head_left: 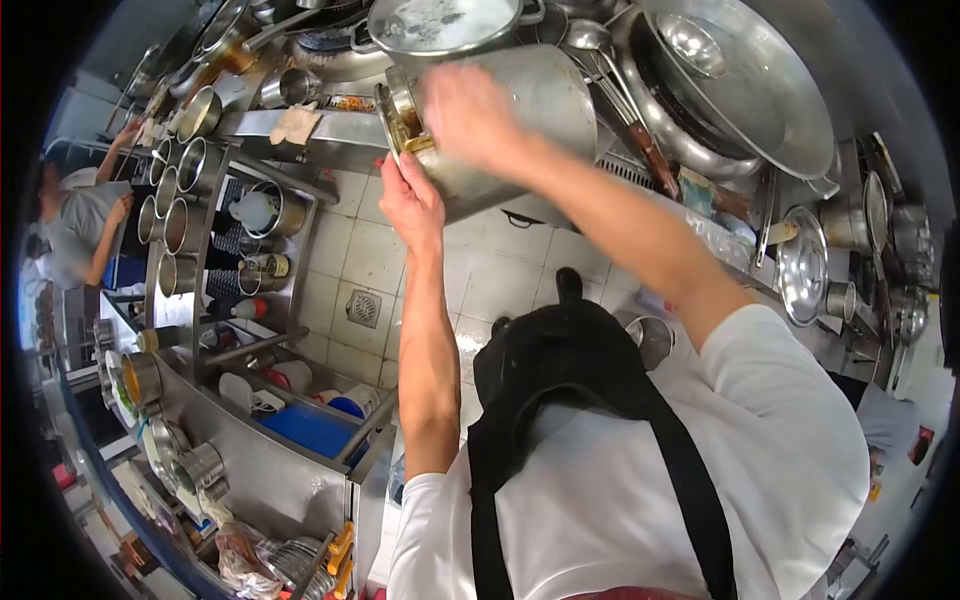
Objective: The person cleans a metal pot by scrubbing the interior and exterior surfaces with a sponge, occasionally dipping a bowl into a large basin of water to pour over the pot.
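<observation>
A large metal stockpot [550, 105] is tipped on its side in front of me, its mouth facing left. My left hand [412, 203] grips the lower part of its rim, fingers closed on the edge. Yellowish-brown residue shows around a small metal piece [402, 105] at the mouth; I cannot make out what that piece is. My right hand [465, 112] is over the pot's side near the mouth, smeared by motion, so its fingers cannot be read. Behind the stockpot stands a pot of foamy pale liquid [440, 22].
At the right are a big wok [770, 90], ladles [588, 35] and a shiny lid [803, 265]. A folded cloth [296, 124] lies on the counter edge. Leftward, a steel rack [215, 190] carries several metal containers. Another person [85, 215] stands at far left.
</observation>
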A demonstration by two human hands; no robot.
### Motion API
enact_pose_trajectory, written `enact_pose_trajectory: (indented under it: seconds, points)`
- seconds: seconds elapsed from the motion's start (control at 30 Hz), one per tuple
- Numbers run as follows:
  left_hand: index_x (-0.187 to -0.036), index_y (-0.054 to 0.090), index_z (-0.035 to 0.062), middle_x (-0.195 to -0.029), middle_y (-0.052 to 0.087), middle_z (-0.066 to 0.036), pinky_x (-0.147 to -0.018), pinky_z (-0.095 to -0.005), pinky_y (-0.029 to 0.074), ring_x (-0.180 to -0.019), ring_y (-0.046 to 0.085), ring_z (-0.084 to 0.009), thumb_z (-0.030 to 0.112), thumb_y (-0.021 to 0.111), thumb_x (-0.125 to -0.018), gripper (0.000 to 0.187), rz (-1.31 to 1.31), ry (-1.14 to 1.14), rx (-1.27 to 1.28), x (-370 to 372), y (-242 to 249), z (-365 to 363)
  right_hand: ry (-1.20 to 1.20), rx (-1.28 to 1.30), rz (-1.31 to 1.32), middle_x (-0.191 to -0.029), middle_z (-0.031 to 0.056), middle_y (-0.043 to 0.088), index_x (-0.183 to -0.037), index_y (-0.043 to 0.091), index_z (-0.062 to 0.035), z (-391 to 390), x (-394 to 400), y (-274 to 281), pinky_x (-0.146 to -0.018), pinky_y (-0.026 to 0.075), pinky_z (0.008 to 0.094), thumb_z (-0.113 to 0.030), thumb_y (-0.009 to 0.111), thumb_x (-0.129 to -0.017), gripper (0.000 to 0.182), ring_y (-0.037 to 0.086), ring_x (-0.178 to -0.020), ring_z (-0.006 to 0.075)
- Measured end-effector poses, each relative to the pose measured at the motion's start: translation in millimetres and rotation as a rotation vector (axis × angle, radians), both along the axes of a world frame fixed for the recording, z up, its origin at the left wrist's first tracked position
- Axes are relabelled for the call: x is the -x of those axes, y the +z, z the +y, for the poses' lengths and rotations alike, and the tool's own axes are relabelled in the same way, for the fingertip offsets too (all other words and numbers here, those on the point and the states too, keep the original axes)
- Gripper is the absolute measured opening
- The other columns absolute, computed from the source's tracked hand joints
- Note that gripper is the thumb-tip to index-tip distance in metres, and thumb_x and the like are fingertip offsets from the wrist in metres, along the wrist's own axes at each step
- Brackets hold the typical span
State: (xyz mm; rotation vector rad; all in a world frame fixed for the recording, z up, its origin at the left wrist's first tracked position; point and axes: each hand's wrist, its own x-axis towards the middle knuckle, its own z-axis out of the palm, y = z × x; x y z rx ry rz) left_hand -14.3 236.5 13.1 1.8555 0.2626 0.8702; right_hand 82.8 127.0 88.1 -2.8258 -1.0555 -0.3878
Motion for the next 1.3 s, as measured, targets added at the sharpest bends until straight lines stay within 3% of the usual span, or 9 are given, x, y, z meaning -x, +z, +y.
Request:
enact_pose_trajectory:
  seconds: [0.07,0.27,0.33,0.43,0.53,0.8,0.83,1.1,1.3]
  points:
    - [-0.113,0.064,0.0026,-0.064,0.055,-0.013,-0.052,-0.0327,0.043,-0.053,0.049,-0.0161,0.023,0.053,-0.108,0.023,-0.048,0.000,0.002,-4.2,-3.5,6.8,0.163,-0.464,-0.434,-0.119,0.0209,0.070,-0.103,0.071,0.0004,-11.7,12.7,-27.9,-0.102,0.049,0.0476,-0.019,0.051,-0.096,0.028,0.065,-0.118,0.0349]
    - [-0.106,0.065,0.0021,-0.064,0.059,-0.017,-0.051,-0.0357,0.043,-0.050,0.049,-0.0238,0.023,0.053,-0.108,0.025,0.045,0.016,-0.080,-5.6,3.9,11.9,-0.104,-0.017,0.201,-0.107,0.0202,0.075,-0.097,0.068,-0.0001,-14.3,-39.4,22.1,-0.084,0.056,0.0498,-0.023,0.050,-0.096,0.029,0.072,-0.096,0.0367]
    - [-0.096,0.064,0.0001,-0.066,0.058,-0.015,-0.055,-0.0360,0.043,-0.057,0.044,-0.0176,0.027,0.053,-0.108,0.032,0.014,0.024,-0.038,-12.2,10.4,20.8,0.087,-0.411,-0.421,-0.120,0.0218,0.071,-0.105,0.070,0.0000,-6.4,11.4,-25.4,-0.093,0.054,0.0473,-0.018,0.053,-0.095,0.027,0.069,-0.109,0.0369]
    - [-0.102,0.064,0.0016,-0.064,0.056,-0.017,-0.052,-0.0355,0.043,-0.051,0.047,-0.0234,0.024,0.053,-0.108,0.025,-0.009,-0.052,0.008,-14.2,-2.1,26.2,0.293,-0.377,-0.525,-0.124,0.0218,0.069,-0.112,0.070,0.0001,-35.4,28.5,-26.7,-0.098,0.052,0.0451,-0.015,0.053,-0.095,0.029,0.067,-0.114,0.0371]
    - [-0.103,0.064,0.0018,-0.063,0.056,-0.015,-0.052,-0.0354,0.044,-0.053,0.046,-0.0190,0.024,0.053,-0.108,0.025,0.022,-0.031,-0.005,-11.5,8.8,7.3,-0.282,0.071,0.124,-0.132,0.0210,0.067,-0.118,0.070,-0.0020,-71.6,-58.9,8.0,-0.102,0.051,0.0441,-0.019,0.051,-0.097,0.033,0.066,-0.120,0.0349]
    - [-0.109,0.062,0.0000,-0.069,0.057,-0.011,-0.056,-0.0358,0.044,-0.060,0.048,-0.0159,0.024,0.049,-0.109,0.028,0.021,-0.119,0.098,-0.8,6.5,-7.0,-0.376,0.247,0.260,-0.152,0.0160,0.053,-0.143,0.057,-0.0035,-96.3,-13.8,24.8,-0.124,0.026,0.0478,-0.023,0.048,-0.101,0.048,0.045,-0.145,0.0255]
    - [-0.102,0.059,-0.0019,-0.071,0.049,-0.002,-0.062,-0.0324,0.042,-0.068,0.045,-0.0136,0.024,0.046,-0.111,0.030,0.018,-0.110,0.129,1.3,11.6,-19.8,-0.461,-0.224,-0.043,-0.153,0.0133,0.052,-0.146,0.054,-0.0049,-117.6,-48.2,-25.6,-0.124,0.025,0.0482,-0.022,0.045,-0.102,0.048,0.044,-0.146,0.0256]
    - [-0.117,0.057,-0.0043,-0.081,0.059,-0.012,-0.066,-0.0385,0.046,-0.073,0.056,-0.0208,0.024,0.044,-0.110,0.032,0.017,-0.061,0.119,27.3,-18.3,-62.6,-0.167,-0.351,-0.323,-0.138,0.0155,0.062,-0.127,0.065,-0.0022,-133.4,-6.8,-43.8,-0.113,0.037,0.0521,-0.018,0.051,-0.095,0.038,0.053,-0.132,0.0316]
    - [-0.140,0.044,-0.0074,-0.131,0.056,-0.026,-0.098,-0.0425,0.046,-0.113,0.058,-0.0337,0.027,0.047,-0.109,0.047,-0.064,-0.150,0.048,31.6,-60.7,-91.5,0.033,-0.421,-0.062,-0.156,0.0099,0.048,-0.142,0.057,-0.0087,-121.2,21.2,-51.3,-0.124,0.022,0.0538,-0.029,0.041,-0.107,0.044,0.039,-0.149,0.0256]
